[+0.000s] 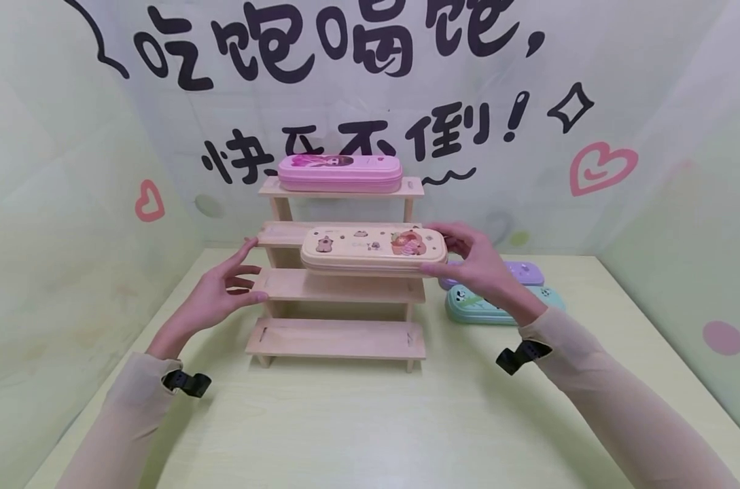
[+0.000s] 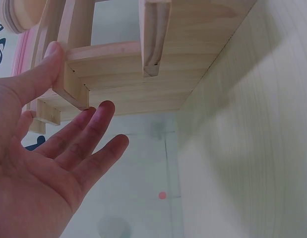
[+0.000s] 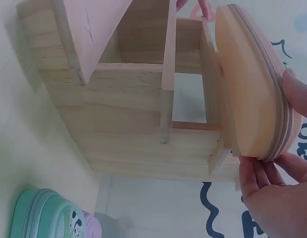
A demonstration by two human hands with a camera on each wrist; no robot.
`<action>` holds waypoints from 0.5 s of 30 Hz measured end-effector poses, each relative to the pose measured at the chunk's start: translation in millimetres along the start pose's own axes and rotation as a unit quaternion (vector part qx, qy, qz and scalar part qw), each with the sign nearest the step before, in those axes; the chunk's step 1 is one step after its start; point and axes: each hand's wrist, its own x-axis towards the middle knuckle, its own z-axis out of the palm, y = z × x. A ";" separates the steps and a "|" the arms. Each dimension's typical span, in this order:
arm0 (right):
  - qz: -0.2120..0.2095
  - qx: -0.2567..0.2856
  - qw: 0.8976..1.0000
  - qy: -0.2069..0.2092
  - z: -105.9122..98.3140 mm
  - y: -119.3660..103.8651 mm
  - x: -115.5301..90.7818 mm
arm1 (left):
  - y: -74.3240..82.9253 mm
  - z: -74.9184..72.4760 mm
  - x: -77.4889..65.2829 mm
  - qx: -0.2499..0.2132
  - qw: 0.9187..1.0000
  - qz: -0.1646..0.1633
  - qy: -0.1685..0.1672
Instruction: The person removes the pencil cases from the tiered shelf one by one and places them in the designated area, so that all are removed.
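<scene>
Left hand (image 1: 213, 299), fingers loose, touches rack (image 1: 339, 338); right hand (image 1: 476, 265) pinches cream case (image 1: 370, 252), likely shelving it mid-rack; next probably needs level seating.

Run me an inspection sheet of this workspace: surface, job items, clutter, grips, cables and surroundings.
Surface: pale wood-grain table.
Job's things: four-tier wooden rack; pink case on its top tier; cream case at the second tier down, contact with it unclear; teal case and purple case on the table, right of the rack.
Clutter: nothing seen.
Left grip: touches the rack's left side, fingers spread.
Right grip: holds the cream case by its right end.
Cables: nothing seen.
Surroundings: pale backdrop with black lettering.
</scene>
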 end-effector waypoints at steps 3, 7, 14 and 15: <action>-0.002 0.004 1.000 0.001 -4.2 -0.2 -6.4 | -0.6 -0.1 0.0 0.000 1.000 0.002 0.000; -0.011 0.012 1.000 0.008 -10.1 1.5 -15.0 | -0.7 -0.5 -0.8 -0.002 1.000 0.001 0.000; -0.007 -0.002 1.000 0.020 -25.4 8.2 -35.1 | -0.4 -0.7 -0.7 -0.005 1.000 0.002 -0.002; -0.006 0.000 1.000 0.021 -27.4 8.5 -37.6 | -0.5 -0.8 -0.5 -0.005 1.000 0.002 -0.002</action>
